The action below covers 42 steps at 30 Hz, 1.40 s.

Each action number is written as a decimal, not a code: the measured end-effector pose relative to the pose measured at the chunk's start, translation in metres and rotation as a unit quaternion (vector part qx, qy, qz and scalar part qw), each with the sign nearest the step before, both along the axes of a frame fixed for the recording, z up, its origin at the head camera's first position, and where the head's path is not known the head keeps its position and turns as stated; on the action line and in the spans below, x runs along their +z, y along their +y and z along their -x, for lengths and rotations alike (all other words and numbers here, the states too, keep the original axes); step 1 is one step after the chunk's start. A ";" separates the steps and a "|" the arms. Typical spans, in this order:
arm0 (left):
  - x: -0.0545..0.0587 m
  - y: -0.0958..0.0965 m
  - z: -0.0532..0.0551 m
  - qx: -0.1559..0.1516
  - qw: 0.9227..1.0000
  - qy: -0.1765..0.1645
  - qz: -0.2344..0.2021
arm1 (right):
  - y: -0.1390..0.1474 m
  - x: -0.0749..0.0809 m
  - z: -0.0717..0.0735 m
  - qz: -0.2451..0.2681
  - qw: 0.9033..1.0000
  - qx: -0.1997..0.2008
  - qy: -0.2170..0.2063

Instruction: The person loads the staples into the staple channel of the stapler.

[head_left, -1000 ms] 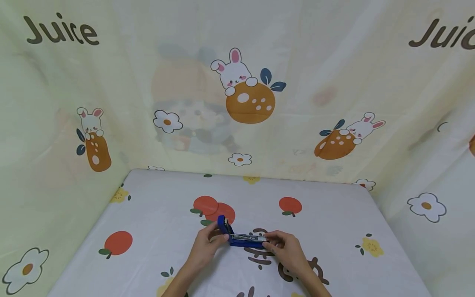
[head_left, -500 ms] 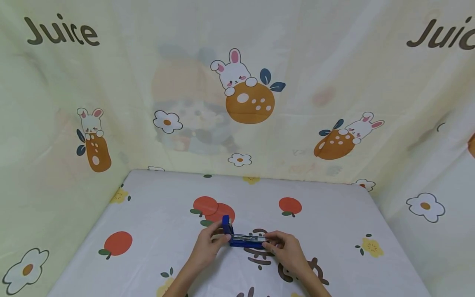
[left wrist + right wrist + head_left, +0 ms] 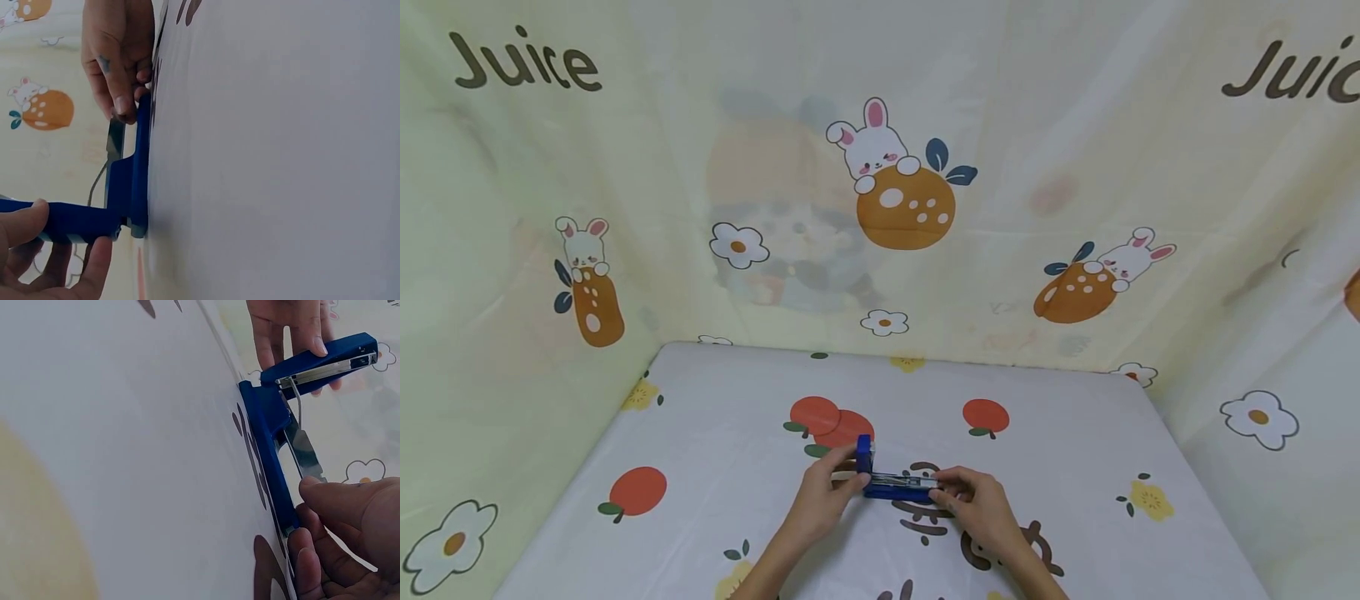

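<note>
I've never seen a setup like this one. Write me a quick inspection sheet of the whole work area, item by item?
Surface: white sheet, printed with red fruit and yellow flowers.
Job's things: blue stapler, opened, its top raised off the base, metal tray exposed.
Clutter: nothing seen.
Grippers: bare hands; left hand grips the top, right hand holds the stapler's other end.
Cables: nothing seen.
Surroundings: pale curtain behind and at both sides, printed with rabbits and "Juice".
</note>
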<state>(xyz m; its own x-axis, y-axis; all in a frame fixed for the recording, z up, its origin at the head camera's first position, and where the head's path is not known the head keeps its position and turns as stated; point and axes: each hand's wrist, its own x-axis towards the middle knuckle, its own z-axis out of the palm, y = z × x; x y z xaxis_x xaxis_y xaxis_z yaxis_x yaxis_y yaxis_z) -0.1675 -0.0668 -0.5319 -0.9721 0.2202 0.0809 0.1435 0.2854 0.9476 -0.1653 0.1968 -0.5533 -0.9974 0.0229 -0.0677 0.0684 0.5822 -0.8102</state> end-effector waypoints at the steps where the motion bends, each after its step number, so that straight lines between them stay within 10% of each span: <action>1: 0.000 0.000 0.000 -0.001 1.000 0.003 0.000 | 0.000 0.000 0.000 -0.001 1.000 0.001 0.001; 42: 0.004 0.020 0.004 -0.004 0.998 0.034 0.058 | 0.003 0.002 0.004 0.000 1.000 0.003 -0.004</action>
